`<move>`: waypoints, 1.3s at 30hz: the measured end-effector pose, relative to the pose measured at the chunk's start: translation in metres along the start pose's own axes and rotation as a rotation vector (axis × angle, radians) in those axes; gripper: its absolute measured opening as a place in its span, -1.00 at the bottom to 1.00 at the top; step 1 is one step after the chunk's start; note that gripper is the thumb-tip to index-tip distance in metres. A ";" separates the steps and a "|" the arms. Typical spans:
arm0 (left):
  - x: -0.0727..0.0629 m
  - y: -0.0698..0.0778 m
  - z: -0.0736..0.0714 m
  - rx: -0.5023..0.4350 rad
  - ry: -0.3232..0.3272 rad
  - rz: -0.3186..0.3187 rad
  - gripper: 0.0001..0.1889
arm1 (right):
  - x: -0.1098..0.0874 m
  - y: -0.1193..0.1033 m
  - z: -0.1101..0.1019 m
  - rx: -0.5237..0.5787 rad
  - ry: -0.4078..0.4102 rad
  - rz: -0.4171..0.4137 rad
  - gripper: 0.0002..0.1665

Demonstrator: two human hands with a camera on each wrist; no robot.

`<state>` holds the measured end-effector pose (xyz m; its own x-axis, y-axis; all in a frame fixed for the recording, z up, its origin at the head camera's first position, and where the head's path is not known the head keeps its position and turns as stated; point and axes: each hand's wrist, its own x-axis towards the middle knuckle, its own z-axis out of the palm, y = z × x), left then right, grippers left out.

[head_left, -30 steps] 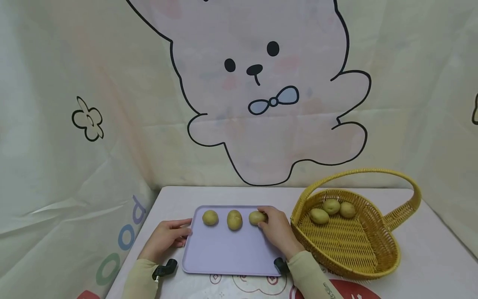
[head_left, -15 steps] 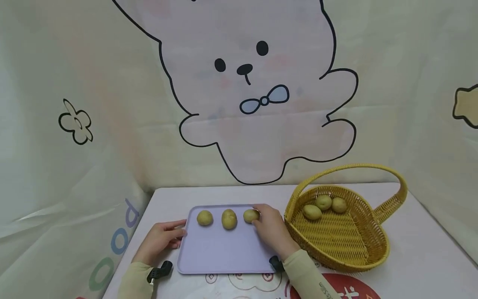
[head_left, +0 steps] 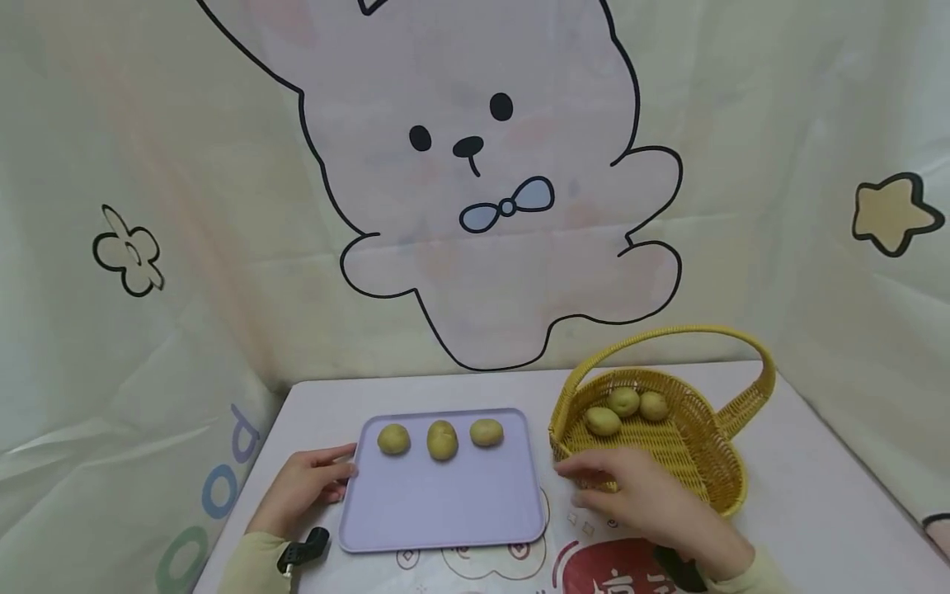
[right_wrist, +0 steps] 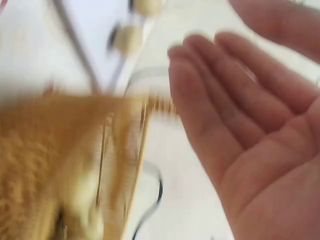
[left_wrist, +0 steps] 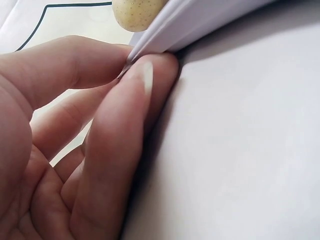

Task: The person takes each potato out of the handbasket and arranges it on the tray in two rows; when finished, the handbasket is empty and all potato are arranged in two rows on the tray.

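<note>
My L hand pinches the L rim of the tray; my R hand holds nothing, fingers loose, thumb apart, by the near side of the basket. 3 potatoes sit in a row toward the tray's far edge, 3 more potatoes bunch in the basket. Prob. firm, fairly light, apt to roll; I'd grip each across its middle, thumb vs. fingertips.

Creased pale walls carry a cartoon animal and a yellow star; a white table stands below.
</note>
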<state>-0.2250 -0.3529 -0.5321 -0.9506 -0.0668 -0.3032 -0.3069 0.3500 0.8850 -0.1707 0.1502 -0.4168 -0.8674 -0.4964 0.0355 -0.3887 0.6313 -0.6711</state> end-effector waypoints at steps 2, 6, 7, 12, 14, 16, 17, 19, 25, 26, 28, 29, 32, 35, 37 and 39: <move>-0.001 0.002 -0.001 -0.001 0.010 -0.002 -0.42 | -0.004 0.011 -0.019 -0.040 0.044 0.037 -0.68; -0.002 0.003 -0.001 -0.018 0.009 -0.001 -0.42 | -0.003 0.041 -0.048 -0.072 0.147 0.137 -0.60; -0.002 0.003 -0.001 -0.022 0.001 -0.001 -0.42 | -0.002 0.049 -0.053 -0.073 0.161 0.166 -0.55; -0.003 -0.001 0.000 -0.013 -0.012 0.008 -0.41 | 0.008 0.085 -0.072 -0.119 0.184 0.272 -0.41; -0.003 -0.002 -0.001 -0.008 -0.004 0.013 -0.41 | 0.013 0.095 -0.076 -0.135 0.190 0.301 -0.40; -0.002 -0.003 -0.001 -0.011 0.003 0.011 -0.41 | 0.017 0.103 -0.079 -0.141 0.189 0.333 -0.39; -0.002 -0.003 -0.001 -0.014 0.003 0.011 -0.41 | 0.019 0.106 -0.080 -0.147 0.186 0.348 -0.39; 0.000 -0.004 0.000 -0.016 0.007 0.003 -0.42 | 0.021 0.112 -0.081 -0.158 0.178 0.383 -0.38; 0.001 -0.003 0.002 -0.011 0.019 0.000 -0.44 | 0.027 0.124 -0.079 -0.213 0.162 0.425 -0.37; 0.001 -0.002 0.003 -0.011 0.015 0.002 -0.43 | 0.028 0.126 -0.079 -0.221 0.160 0.430 -0.37; 0.000 -0.001 0.003 -0.008 0.013 0.009 -0.43 | 0.029 0.131 -0.079 -0.230 0.155 0.432 -0.37; 0.000 -0.001 0.003 -0.008 0.010 0.013 -0.42 | 0.030 0.133 -0.079 -0.228 0.152 0.437 -0.37; -0.002 0.000 0.003 -0.008 0.007 0.016 -0.42 | 0.033 0.135 -0.078 -0.233 0.152 0.441 -0.38; -0.002 0.000 0.002 -0.017 0.008 0.008 -0.42 | 0.036 0.137 -0.076 -0.249 0.154 0.437 -0.41; -0.001 0.000 0.002 -0.023 0.010 0.001 -0.42 | 0.038 0.138 -0.075 -0.262 0.167 0.433 -0.44; -0.001 0.000 0.002 -0.025 0.017 -0.006 -0.43 | 0.040 0.140 -0.074 -0.270 0.178 0.437 -0.47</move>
<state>-0.2240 -0.3509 -0.5325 -0.9492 -0.0844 -0.3030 -0.3137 0.3262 0.8917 -0.2824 0.2625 -0.4545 -0.9962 -0.0591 -0.0637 -0.0253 0.8985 -0.4383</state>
